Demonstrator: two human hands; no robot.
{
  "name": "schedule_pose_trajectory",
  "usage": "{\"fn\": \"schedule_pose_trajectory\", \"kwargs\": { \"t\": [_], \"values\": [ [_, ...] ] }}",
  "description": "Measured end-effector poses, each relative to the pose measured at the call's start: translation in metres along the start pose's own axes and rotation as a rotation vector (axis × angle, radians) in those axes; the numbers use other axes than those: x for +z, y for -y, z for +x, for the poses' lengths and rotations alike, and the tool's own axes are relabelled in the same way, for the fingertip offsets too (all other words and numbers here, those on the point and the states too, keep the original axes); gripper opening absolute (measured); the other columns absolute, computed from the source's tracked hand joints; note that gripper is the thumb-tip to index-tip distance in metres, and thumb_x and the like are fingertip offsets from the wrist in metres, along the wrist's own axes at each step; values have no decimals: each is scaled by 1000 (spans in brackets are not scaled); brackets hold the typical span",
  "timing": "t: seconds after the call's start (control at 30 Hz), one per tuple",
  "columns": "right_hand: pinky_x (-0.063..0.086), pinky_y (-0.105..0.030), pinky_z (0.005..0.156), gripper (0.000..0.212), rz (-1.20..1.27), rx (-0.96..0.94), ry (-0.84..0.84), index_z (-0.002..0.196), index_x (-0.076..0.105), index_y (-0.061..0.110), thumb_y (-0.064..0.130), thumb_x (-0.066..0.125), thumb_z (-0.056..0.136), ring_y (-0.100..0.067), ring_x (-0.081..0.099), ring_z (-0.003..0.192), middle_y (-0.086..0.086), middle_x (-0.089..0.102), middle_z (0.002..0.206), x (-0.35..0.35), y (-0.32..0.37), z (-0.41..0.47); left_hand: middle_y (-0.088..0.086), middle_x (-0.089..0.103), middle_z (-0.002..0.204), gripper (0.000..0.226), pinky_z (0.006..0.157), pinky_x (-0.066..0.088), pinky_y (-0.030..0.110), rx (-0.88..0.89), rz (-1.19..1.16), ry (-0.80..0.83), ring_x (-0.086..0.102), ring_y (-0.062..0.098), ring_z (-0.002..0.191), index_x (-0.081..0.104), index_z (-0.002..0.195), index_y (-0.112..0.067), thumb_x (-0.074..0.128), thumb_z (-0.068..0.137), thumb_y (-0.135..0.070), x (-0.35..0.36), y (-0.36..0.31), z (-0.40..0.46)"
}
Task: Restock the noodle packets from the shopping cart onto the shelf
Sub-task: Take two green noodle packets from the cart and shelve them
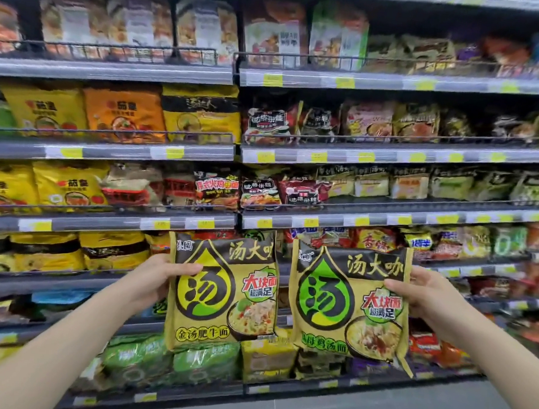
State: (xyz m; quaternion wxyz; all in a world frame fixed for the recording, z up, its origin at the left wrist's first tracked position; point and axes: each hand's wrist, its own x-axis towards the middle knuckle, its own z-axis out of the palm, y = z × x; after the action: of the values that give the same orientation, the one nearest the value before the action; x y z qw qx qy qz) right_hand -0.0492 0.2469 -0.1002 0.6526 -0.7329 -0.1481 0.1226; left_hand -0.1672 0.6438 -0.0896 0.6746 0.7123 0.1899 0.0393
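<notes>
You're pinching two packets: left hand (153, 281) on left packet (221, 290), right hand (428, 296) on right packet (349, 303), before shelf (110, 151). Edge-only grips risking slip; similar flavours risking wrong slot.

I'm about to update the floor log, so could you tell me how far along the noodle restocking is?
Done: the shelves already look well filled. In hand: the left hand grips a yellow-drop packet and the right hand grips a green-drop packet, both held up in front of the shelving. Left: both packets still need shelving; the cart is out of view, so the remaining stock is unknown.
</notes>
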Motion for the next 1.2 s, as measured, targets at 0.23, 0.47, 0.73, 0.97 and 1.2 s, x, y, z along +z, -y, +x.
{"fn": "schedule_pose_trajectory", "kwargs": {
  "t": [0.23,0.47,0.73,0.97,1.2],
  "values": [
    [50,-46,81,92,-80,13,83,101,65,1,54,90,31,-43,66,89,-27,69,100,-4,17,113,14,74,79,29,88,50,48,14,-19,-85,66,31,81,62,95,-1,73,70,-11,-7,-23,91],
    [41,-40,79,13,-59,22,91,94,65,4,11,67,83,-33,62,86,-21,71,94,-5,11,209,12,75,89,97,77,50,37,7,-19,-75,70,27,85,63,100,-4,94,15,-41,-12,-40,158],
    [52,-21,54,11,-26,78,149,97,62,3,5,63,86,-18,71,67,-10,75,79,-6,-11,273,13,75,86,95,69,51,35,-7,-8,-61,72,23,74,63,98,-3,95,16,-39,-2,-35,216],
    [54,-25,55,25,-38,62,255,94,63,-2,10,74,75,-21,70,66,-15,74,79,2,-109,334,12,74,81,34,68,54,35,-17,-11,-117,70,24,73,61,99,-1,76,70,-8,13,45,282],
    [47,-17,42,14,16,-32,271,85,67,-1,6,72,75,-15,67,53,-12,72,70,27,-219,396,15,74,80,70,55,57,31,106,-27,-106,71,25,67,73,78,-8,95,17,-36,19,144,353]
  ]
}}
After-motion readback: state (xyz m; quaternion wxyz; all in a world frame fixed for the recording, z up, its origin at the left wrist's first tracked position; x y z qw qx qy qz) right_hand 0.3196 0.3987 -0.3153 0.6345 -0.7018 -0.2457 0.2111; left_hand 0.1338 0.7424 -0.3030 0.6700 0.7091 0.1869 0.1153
